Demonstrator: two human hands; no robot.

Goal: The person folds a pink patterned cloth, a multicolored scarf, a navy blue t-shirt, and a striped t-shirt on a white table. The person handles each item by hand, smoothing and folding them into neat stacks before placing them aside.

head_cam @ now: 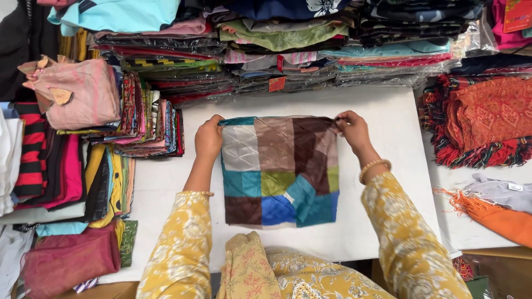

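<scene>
A folded patchwork cloth of shiny quilted squares in brown, silver, teal, green and blue lies flat on the white table. My left hand pinches its far left corner. My right hand pinches its far right corner, with a gold bangle on that wrist. Both arms wear yellow floral sleeves. The near edge of the cloth rests close to my lap.
Stacks of folded fabrics in plastic wrap line the far side. More folded cloth piles stand at the left, with a pink bundle on top. A red fringed shawl and an orange cloth lie at the right.
</scene>
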